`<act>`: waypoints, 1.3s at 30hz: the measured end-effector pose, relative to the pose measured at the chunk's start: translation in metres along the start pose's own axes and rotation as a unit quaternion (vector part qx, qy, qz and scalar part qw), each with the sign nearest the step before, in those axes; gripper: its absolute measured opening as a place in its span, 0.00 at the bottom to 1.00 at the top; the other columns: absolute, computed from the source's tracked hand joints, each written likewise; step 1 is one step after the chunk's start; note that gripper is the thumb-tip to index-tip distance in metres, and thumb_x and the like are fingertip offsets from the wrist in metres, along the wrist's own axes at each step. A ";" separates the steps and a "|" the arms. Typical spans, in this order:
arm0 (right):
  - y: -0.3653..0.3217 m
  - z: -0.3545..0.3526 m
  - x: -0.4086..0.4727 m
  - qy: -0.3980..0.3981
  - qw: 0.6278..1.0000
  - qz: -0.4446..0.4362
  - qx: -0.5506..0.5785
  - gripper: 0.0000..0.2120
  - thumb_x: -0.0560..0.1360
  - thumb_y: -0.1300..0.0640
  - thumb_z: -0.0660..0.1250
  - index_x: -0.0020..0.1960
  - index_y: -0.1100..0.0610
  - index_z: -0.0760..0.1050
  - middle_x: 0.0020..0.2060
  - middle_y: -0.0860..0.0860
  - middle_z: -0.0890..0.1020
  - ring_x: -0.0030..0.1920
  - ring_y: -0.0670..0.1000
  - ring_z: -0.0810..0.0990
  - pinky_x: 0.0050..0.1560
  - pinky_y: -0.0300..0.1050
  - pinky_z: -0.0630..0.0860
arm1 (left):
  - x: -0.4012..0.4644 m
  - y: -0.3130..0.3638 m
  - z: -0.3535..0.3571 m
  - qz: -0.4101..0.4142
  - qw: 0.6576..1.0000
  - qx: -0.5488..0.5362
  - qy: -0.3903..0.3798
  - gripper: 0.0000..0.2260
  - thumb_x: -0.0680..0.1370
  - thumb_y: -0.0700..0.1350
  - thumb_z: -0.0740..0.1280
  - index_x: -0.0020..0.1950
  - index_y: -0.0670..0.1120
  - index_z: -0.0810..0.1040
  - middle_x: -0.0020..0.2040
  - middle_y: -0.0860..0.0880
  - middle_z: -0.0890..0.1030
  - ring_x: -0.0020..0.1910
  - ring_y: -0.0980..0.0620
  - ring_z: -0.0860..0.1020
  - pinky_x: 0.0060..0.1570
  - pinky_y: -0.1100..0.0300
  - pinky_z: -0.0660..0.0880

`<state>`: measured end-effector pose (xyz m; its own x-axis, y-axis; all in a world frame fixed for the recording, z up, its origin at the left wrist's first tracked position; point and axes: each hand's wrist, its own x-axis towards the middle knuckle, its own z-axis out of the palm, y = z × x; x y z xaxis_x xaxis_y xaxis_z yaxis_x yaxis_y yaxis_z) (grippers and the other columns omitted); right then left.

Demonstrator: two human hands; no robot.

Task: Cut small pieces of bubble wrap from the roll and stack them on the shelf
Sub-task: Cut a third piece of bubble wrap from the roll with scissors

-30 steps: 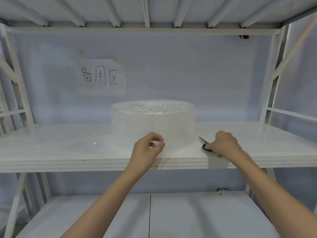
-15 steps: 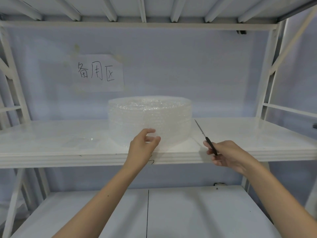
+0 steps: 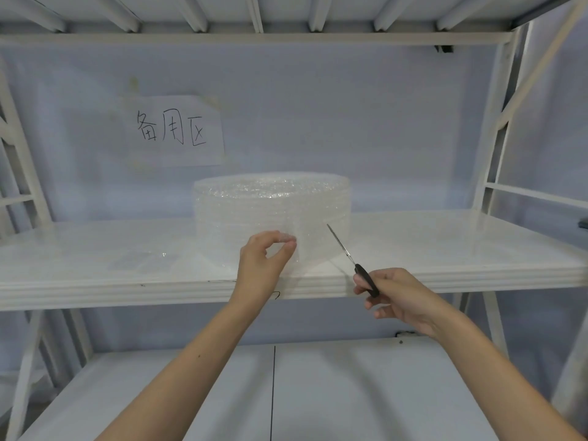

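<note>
A clear roll of bubble wrap (image 3: 270,211) stands on end in the middle of the white shelf (image 3: 445,249). My left hand (image 3: 262,265) pinches the loose end of the wrap at the roll's front, near the shelf edge. My right hand (image 3: 401,300) grips black-handled scissors (image 3: 350,259) in front of the shelf edge, with the blades pointing up and left toward the roll's right side. The blades look closed. A flat, clear piece of bubble wrap (image 3: 140,262) lies on the shelf to the left of the roll.
A paper sign (image 3: 175,132) with handwritten characters hangs on the back wall. White frame posts (image 3: 496,122) stand at both sides. A lower shelf (image 3: 273,393) runs below my forearms and another shelf sits overhead.
My right hand lifted the scissors off the shelf and drew them back toward me, blades now aimed at the roll. My left hand stayed pinched on the wrap's loose end.
</note>
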<state>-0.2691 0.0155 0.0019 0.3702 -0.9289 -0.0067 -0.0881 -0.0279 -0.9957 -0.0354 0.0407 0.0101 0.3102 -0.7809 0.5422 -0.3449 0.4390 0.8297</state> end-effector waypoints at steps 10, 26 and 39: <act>0.048 0.030 -0.008 -0.106 0.990 0.025 0.085 0.11 0.67 0.52 0.72 0.42 0.60 0.79 0.41 0.54 0.81 0.31 0.50 0.77 0.26 0.42 0.73 | -0.005 -0.001 -0.006 -0.080 0.995 0.009 -0.055 0.08 0.77 0.47 0.69 0.55 0.51 0.80 0.48 0.54 0.83 0.46 0.57 0.80 0.44 0.63 0.74; 0.079 0.027 0.004 -0.235 0.964 0.073 0.099 0.24 0.66 0.33 0.67 0.38 0.56 0.71 0.38 0.51 0.77 0.34 0.52 0.74 0.31 0.44 0.73 | -0.007 0.003 0.001 -0.122 0.984 0.012 -0.127 0.03 0.77 0.38 0.69 0.49 0.41 0.82 0.45 0.41 0.87 0.39 0.51 0.84 0.41 0.64 0.81; 0.079 0.048 0.045 -0.308 0.939 0.027 0.154 0.27 0.63 0.32 0.72 0.39 0.56 0.70 0.38 0.50 0.75 0.33 0.50 0.71 0.32 0.44 0.74 | -0.011 -0.017 -0.015 -0.151 0.983 -0.010 -0.100 0.07 0.78 0.41 0.70 0.46 0.38 0.84 0.41 0.40 0.86 0.37 0.52 0.82 0.48 0.57 0.82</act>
<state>-0.2154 -0.0111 -0.0819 0.8454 -0.5339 -0.0158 0.1138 0.2090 -0.9713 -0.0195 0.0485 -0.0074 0.2145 -0.9480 0.2351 -0.2461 0.1804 0.9523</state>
